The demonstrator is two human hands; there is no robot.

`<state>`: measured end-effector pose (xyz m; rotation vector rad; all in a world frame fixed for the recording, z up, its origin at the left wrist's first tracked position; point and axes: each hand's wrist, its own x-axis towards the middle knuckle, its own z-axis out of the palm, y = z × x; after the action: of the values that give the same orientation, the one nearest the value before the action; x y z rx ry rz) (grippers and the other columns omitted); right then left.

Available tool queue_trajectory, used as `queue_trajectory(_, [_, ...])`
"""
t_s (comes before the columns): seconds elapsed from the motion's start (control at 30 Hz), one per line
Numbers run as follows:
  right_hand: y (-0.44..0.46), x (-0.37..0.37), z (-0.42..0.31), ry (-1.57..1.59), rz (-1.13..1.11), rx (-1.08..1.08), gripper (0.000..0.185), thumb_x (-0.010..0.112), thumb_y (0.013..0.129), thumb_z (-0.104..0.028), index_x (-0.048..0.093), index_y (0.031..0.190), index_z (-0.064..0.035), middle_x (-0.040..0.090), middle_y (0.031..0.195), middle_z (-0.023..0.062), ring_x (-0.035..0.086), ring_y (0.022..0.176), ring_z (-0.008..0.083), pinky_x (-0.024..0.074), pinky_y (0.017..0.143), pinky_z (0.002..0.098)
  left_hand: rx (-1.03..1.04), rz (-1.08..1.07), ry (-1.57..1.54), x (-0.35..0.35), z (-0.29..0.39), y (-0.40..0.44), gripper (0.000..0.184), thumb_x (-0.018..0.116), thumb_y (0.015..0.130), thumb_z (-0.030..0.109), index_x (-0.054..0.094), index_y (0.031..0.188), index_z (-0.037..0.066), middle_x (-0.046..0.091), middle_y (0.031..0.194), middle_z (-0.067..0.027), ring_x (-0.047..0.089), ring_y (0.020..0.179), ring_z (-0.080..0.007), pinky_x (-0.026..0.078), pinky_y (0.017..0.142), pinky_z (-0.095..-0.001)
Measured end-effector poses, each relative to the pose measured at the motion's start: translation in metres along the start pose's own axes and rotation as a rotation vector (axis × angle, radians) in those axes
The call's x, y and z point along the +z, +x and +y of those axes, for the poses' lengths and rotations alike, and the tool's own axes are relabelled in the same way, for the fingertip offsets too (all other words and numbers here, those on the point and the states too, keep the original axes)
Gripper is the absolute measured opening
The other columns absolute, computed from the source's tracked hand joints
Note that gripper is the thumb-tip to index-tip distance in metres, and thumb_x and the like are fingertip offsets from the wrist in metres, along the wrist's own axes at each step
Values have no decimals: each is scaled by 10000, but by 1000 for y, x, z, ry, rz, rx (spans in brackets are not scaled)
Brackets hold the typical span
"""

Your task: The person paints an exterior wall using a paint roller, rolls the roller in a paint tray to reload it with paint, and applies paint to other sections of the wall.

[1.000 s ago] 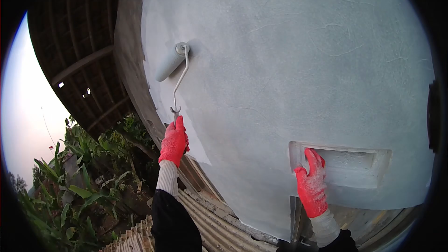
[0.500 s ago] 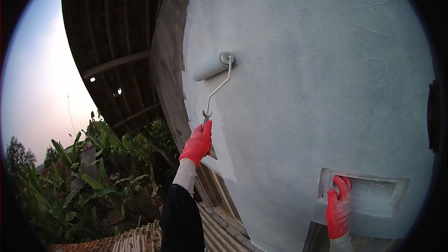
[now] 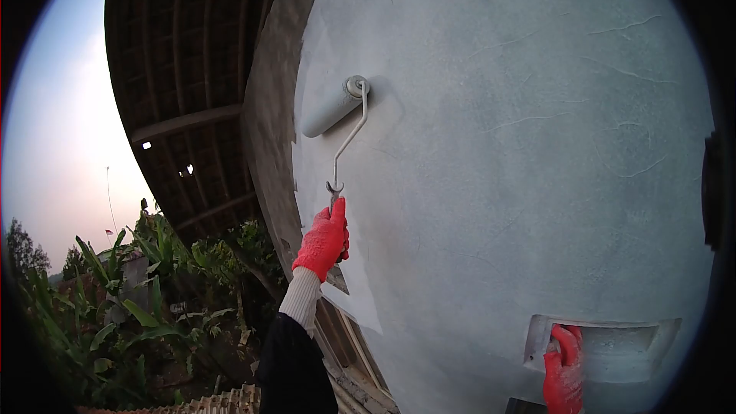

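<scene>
A paint roller with a pale grey sleeve and a bent wire frame lies slantwise against the wall, close to its left edge. Wrapped round the roller's handle is my left hand, in a red-coated glove with a white knit cuff; most of the grip is hidden by the fingers. Low on the right, my right hand, in the same kind of glove, has curled fingers hooked at the left part of a rectangular wall recess. It appears to grip the recess's lower edge.
Pale paint covers the curved-looking wall, which has fine raised cracks. To the left are a bare grey wall strip, a dark roof underside and green plants. Below my left arm is a wooden-framed opening.
The roller has moved up the wall and slightly left with my left hand. The view has tilted upward, so the recess and my right hand sit lower in it.
</scene>
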<state>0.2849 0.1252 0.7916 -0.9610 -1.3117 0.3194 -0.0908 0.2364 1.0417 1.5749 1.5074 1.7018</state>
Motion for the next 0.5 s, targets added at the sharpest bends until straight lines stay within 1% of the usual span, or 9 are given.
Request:
queue_trajectory(0.07, [0, -3, 7, -284, -2, -246, 324, 532, 949, -133, 535, 1260, -39, 549, 1234, 187, 524, 1156, 319, 433, 976, 383, 36, 28, 17, -4, 15, 10, 444, 476, 945, 505, 426, 786, 94, 405, 533, -3, 424, 411, -136, 420, 407, -314])
queue_trajectory(0.1, [1, -3, 6, -283, 4, -251, 324, 532, 949, -133, 535, 1260, -39, 549, 1234, 187, 524, 1156, 319, 433, 976, 383, 74, 58, 34, -6, 29, 17, 445, 475, 944, 508, 426, 790, 93, 414, 541, -5, 427, 413, -136, 423, 407, -310])
queue_trajectory(0.17, [0, -6, 1, -163, -71, -136, 323, 541, 940, -132, 544, 1248, -33, 508, 1275, 204, 458, 1214, 358, 375, 1027, 396, 113, 81, 30, -5, 63, 35, 459, 472, 938, 524, 423, 810, 86, 426, 561, -8, 435, 424, -132, 430, 414, -311])
queue_trajectory(0.27, [2, -8, -6, -190, -71, -181, 310, 530, 946, -121, 549, 1243, -36, 518, 1269, 191, 484, 1191, 333, 394, 1010, 381, 168, 125, 16, -3, 117, 66, 451, 461, 948, 504, 424, 807, 77, 421, 571, -6, 424, 431, -134, 434, 429, -313])
queue_trajectory(0.3, [4, -9, -2, -194, -67, -187, 310, 530, 946, -121, 549, 1243, -36, 518, 1269, 191, 484, 1191, 333, 394, 1010, 381, 170, 101, -20, -5, 131, 81, 461, 457, 950, 506, 429, 801, 71, 419, 569, -7, 421, 433, -133, 438, 439, -316])
queue_trajectory(0.33, [5, -10, 3, -107, -95, -79, 296, 527, 948, -117, 558, 1232, -38, 530, 1262, 181, 494, 1184, 317, 398, 1005, 370, 188, 106, -30, -3, 146, 88, 466, 456, 950, 509, 429, 795, 70, 416, 565, -8, 419, 433, -133, 437, 442, -316])
queue_trajectory(0.37, [6, -11, 6, -19, -124, 33, 284, 525, 950, -113, 568, 1220, -40, 542, 1255, 172, 504, 1177, 301, 402, 1001, 359, 202, 109, -36, -1, 154, 90, 471, 455, 951, 511, 429, 789, 70, 413, 562, -9, 417, 433, -134, 436, 445, -316])
queue_trajectory(0.47, [10, -20, -3, -60, -158, 68, 258, 524, 952, -111, 590, 1195, -50, 570, 1235, 155, 524, 1162, 274, 409, 991, 341, 201, 122, -23, 8, 149, 78, 475, 446, 954, 514, 429, 785, 70, 405, 553, -9, 411, 432, -133, 427, 437, -318])
queue_trajectory(0.5, [8, -21, -3, -61, -170, 73, 258, 524, 952, -111, 590, 1195, -50, 570, 1235, 155, 524, 1162, 274, 409, 991, 341, 190, 127, -20, 7, 138, 72, 475, 446, 954, 514, 429, 785, 70, 405, 553, -9, 411, 432, -133, 427, 437, -318])
